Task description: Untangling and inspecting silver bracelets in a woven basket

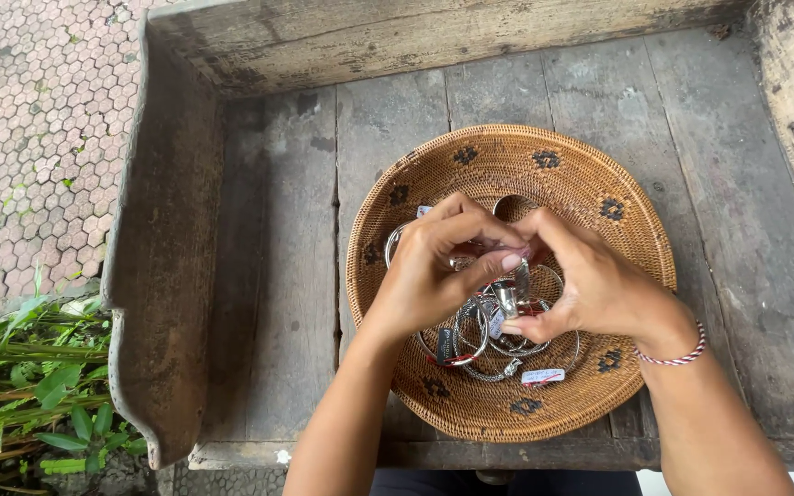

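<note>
Both forearms are coming up from the bottom edge, meeting over a round woven basket (590,184) that's sitting on a weathered grey wooden tray (277,276) with raised sides. Left hand (434,271) is curling in from the left, fingers bent and thumb reaching across, pinching a small silver piece (516,280) right in the middle. Right hand (590,285) is doing the same from the other side, fingertips pressing on that same silver piece, so both hands are grasping it together just above the basket's middle. It's looking like a ring or a small bangle clasp, but honestly it's too hidden by the fingers to say which. Right wrist is wearing a thin red and white cord bracelet (677,356). Under the hands a pile of silver bangles (480,344) is lying in the bottom of the basket, some twisted, some plain, overlapping each other, with little paper tags (544,376) and bits of red thread hanging off them. Basket itself is tan with small dark flower-like patterns spaced around the rim, and it's filling most of the tray's right half. Off to the left, outside the tray, hexagonal paving (39,138) is showing, and green leafy plants (29,386) are poking in at the lower left corner.
</note>
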